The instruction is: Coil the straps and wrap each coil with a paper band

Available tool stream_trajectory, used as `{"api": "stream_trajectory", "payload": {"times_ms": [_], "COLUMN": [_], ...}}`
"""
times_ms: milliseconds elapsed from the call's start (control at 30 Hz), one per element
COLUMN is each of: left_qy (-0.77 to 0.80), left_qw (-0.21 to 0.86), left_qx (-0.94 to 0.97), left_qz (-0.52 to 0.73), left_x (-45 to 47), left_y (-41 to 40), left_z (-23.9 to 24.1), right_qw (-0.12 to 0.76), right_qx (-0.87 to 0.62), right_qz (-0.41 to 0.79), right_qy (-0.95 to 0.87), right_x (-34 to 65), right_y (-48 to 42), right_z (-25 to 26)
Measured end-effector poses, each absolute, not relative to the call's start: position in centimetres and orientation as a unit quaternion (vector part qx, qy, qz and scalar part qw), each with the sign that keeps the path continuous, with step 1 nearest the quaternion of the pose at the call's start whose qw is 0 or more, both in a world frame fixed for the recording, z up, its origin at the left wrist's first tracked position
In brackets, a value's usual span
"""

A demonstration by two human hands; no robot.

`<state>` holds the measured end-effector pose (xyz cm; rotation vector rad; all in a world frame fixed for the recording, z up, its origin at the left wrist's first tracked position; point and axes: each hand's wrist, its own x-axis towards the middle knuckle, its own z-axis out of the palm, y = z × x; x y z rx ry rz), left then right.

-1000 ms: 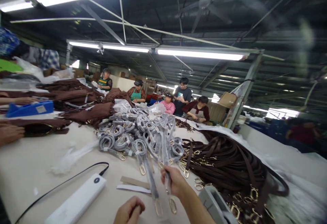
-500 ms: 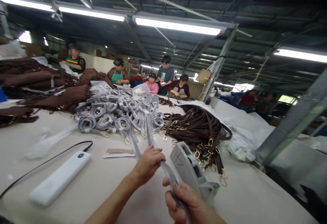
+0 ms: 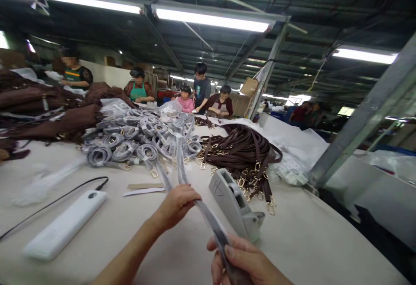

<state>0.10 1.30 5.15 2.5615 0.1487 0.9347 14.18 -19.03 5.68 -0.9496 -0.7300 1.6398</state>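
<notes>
A long dark strap in a cloudy plastic sleeve (image 3: 208, 216) runs from the pile toward me. My left hand (image 3: 178, 204) is closed round it near the middle of the table. Closer to me, my right hand (image 3: 242, 259) pinches the same strap between thumb and fingers, where its brown end shows darker. Past my left hand, the sleeved length lies on the table up to a heap of coiled, plastic-sleeved straps (image 3: 146, 151). A grey tape dispenser (image 3: 232, 202) stands just beyond my right hand.
Loose brown straps with gold clasps (image 3: 243, 150) lie in a heap at the back right. A white power bank with a cable (image 3: 66, 224) lies at left, near paper strips (image 3: 143, 189). Brown bags (image 3: 74, 122) are piled far left. Several people work behind the table.
The view has turned slightly to the right, so the table's things sit further left. More of the dark strap shows at my right hand. Both hands keep hold of it.
</notes>
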Motion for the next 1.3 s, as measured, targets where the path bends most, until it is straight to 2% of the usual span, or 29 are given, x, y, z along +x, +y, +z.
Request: {"api": "stream_trajectory", "payload": {"times_ms": [167, 400, 600, 800, 1033, 1200, 1300], "left_qy": [0.044, -0.072, -0.097, -0.087, -0.074, -0.058, -0.037], "left_qw": [0.178, 0.05, 0.081, 0.071, 0.041, 0.056, 0.069], "left_qx": [0.92, 0.914, 0.897, 0.894, 0.909, 0.931, 0.951], "left_qz": [0.346, 0.397, 0.423, 0.435, 0.409, 0.357, 0.298], "left_x": [-0.1, 0.1, 0.9, 1.1, 1.3, 1.5, 1.7], "left_y": [1.0, -3.9, -5.3, -4.9, -5.1, -5.2, -5.1], "left_z": [5.6, 7.1, 5.5, 5.2, 5.1, 5.3, 5.7], "right_qw": [0.521, 0.532, 0.528, 0.542, 0.52, 0.486, 0.409], "right_qx": [-0.392, -0.421, -0.424, -0.384, -0.431, -0.571, -0.649], "right_qz": [0.691, 0.672, 0.682, 0.68, 0.661, 0.555, 0.448], "right_qy": [-0.312, -0.295, -0.277, -0.309, -0.326, -0.361, -0.459], "right_x": [14.5, 13.7, 13.9, 14.5, 15.5, 15.4, 15.7], "right_y": [-19.2, -19.6, -19.9, -20.5, -21.4, -21.5, -21.4], "right_z": [5.6, 5.9, 4.6, 5.6, 6.0, 6.1, 6.5]}}
